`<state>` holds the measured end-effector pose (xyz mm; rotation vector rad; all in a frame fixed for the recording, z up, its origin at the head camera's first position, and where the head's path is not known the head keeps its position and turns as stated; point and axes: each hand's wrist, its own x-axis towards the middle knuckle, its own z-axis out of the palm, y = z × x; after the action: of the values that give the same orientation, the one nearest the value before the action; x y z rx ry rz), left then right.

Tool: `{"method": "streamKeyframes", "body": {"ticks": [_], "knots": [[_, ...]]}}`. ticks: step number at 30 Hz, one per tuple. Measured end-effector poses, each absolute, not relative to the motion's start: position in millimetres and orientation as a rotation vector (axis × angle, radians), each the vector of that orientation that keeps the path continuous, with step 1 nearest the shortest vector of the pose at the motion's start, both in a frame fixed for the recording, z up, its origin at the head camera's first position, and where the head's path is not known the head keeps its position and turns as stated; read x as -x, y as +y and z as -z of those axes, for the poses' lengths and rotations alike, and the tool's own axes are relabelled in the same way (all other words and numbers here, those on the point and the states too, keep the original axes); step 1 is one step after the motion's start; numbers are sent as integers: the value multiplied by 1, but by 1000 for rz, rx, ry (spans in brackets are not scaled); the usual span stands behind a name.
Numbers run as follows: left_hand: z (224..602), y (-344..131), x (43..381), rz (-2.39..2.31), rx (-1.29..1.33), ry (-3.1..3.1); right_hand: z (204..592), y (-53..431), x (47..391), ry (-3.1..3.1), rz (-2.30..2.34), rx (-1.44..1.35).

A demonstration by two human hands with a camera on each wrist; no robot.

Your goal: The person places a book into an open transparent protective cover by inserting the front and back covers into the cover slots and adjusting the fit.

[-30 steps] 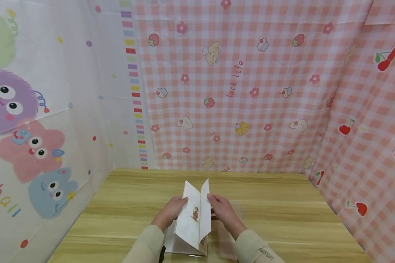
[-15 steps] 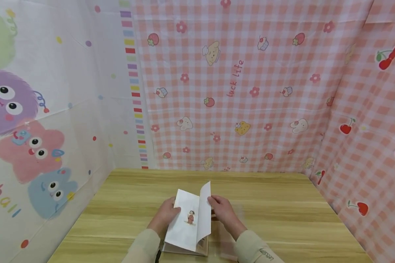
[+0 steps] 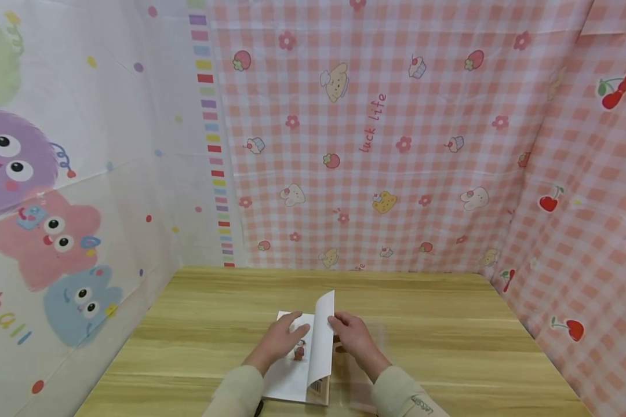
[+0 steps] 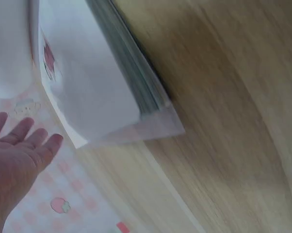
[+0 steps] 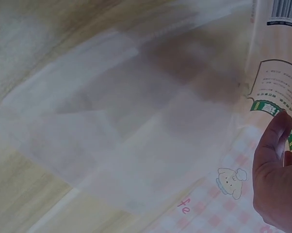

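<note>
A small book point(image 3: 287, 385) lies opened near the front of the table, its left page white with a little printed figure in red. My left hand point(image 3: 279, 340) is spread over that page, fingers extended and thumb apart. The left wrist view has the same hand point(image 4: 20, 162) beside the page's far edge, with the thick page block point(image 4: 131, 63) showing. My right hand point(image 3: 356, 337) pinches the right edge of a raised white leaf point(image 3: 322, 339). In the right wrist view, a fingertip of it meets a peach printed cover point(image 5: 277, 80) with green labels and a barcode.
A clear plastic sheet point(image 5: 112, 126) lies on the wooden table point(image 3: 448, 347), right of the book and partly under my right forearm. Pink checked cloth point(image 3: 396, 174) hangs behind the table and along the right; a white cartoon cloth point(image 3: 125, 191) hangs at left.
The left page has come down flat from its tilted position. My left hand has let go of its edge and shifted over the page; my right hand stays at the raised leaf.
</note>
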<state>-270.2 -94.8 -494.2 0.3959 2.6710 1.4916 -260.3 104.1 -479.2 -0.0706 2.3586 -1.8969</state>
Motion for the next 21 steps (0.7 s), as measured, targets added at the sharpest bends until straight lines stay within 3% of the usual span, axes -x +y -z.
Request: {"method": "streamKeyframes", "body": {"ticks": [7, 21], "knots": [[488, -81, 264, -1533, -422, 2465, 486, 108, 261, 2362, 1891, 73], [500, -69, 275, -1095, -705, 2684, 495, 116, 257, 2384, 1863, 26]]}}
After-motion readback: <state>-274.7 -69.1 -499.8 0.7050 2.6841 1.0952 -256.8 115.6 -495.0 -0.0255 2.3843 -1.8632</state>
